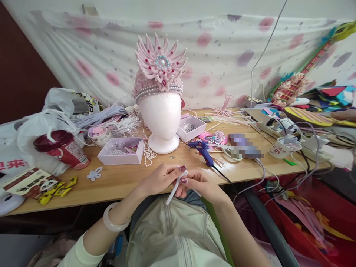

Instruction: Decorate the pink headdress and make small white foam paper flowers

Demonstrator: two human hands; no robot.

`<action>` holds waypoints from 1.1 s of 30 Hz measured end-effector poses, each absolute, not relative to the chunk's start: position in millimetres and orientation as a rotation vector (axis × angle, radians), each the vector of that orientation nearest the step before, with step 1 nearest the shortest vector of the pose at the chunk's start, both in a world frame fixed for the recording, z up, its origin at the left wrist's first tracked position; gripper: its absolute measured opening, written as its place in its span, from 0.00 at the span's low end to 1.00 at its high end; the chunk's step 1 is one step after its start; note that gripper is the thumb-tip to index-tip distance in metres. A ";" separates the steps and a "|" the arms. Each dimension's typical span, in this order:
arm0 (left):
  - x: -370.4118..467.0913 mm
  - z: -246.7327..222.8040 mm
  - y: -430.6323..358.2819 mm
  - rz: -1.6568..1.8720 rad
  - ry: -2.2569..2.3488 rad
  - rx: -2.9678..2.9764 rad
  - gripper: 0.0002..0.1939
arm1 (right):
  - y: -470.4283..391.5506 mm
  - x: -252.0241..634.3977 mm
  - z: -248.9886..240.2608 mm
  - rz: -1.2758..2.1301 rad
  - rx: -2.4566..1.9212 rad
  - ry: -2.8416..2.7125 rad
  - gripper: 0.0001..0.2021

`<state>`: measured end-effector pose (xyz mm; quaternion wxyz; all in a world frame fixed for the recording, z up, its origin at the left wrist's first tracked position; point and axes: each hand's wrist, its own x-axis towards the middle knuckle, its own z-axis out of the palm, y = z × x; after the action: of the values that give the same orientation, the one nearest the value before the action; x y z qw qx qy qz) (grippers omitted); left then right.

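My left hand (164, 177) and my right hand (201, 181) meet at the table's front edge, above my lap. Between their thumbs and fingers they pinch a white pipe cleaner (172, 193); one end slants down to the left, and part of it is hidden by the fingers. Beyond them, a white foam head (162, 118) stands on the table wearing a pink headdress (160, 70) with petal shapes, pearls and red beads. A white looped pipe-cleaner piece (95, 173) lies to the left. Right of the foam head is a blue hot glue gun (204, 151).
Bead boxes (121, 157) (191, 128) flank the foam head. At left are a red drink cup (66, 148), snack packets (57, 190) and plastic bags (51, 122). A paper cup (285, 147), cables and a power strip (314, 152) crowd the right. A red container (328, 207) sits below.
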<state>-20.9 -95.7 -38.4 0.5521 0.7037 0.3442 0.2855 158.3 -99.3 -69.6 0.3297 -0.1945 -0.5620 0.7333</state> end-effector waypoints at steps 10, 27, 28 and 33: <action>-7.9 -55.9 -112.1 0.948 0.928 1.507 0.23 | -100.3 157.1 -81.5 1.725 -0.586 -1.262 0.13; -8.2 -87.0 -129.3 1.565 0.902 1.346 0.07 | -113.1 139.1 -72.8 1.393 -0.732 -1.469 0.20; -6.9 -87.4 -130.3 1.625 0.897 1.342 0.06 | -114.9 138.6 -72.7 1.400 -0.735 -1.471 0.20; -5.7 -91.3 -131.7 1.728 0.847 1.303 0.06 | -119.8 136.5 -71.9 1.461 -0.722 -1.462 0.20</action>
<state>-5.7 -131.7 -91.3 0.3976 0.5144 0.3343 0.6822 136.5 -119.8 -71.9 0.4583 -0.2931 -0.5937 0.5929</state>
